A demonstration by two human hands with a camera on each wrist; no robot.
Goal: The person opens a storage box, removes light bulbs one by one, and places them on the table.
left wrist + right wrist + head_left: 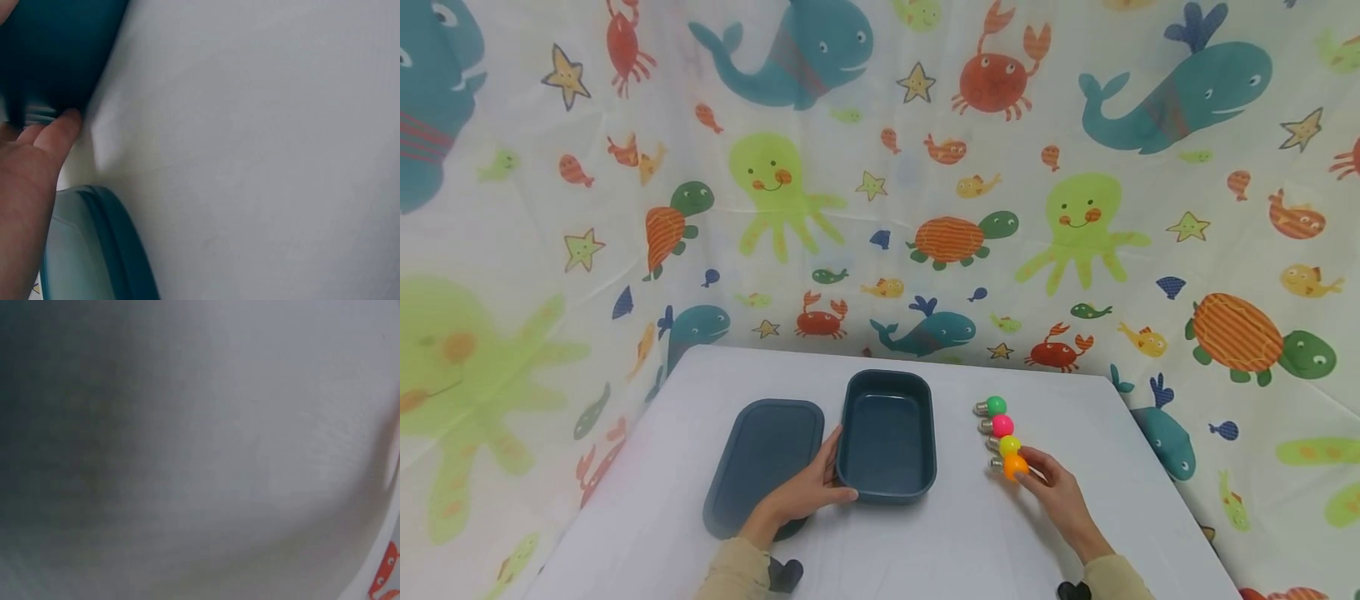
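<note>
A dark blue rectangular container [887,497] stands open-topped in the middle of the table. My left hand [812,485] holds its near left corner, thumb at the front and fingers along the left wall. In the left wrist view, fingers [59,134] touch the container [56,50] low on its side. My right hand [1056,492] pinches an orange light bulb [1015,465] at the near end of a row. Beyond it lie a yellow bulb [1010,446], a pink bulb [1002,426] and a green bulb [996,406], their metal bases pointing left.
A flat dark blue lid [767,450] lies left of the container, partly under my left forearm. The white table [962,542] reaches back to a curtain [880,167] printed with sea animals. The right wrist view is mostly blurred pale surface.
</note>
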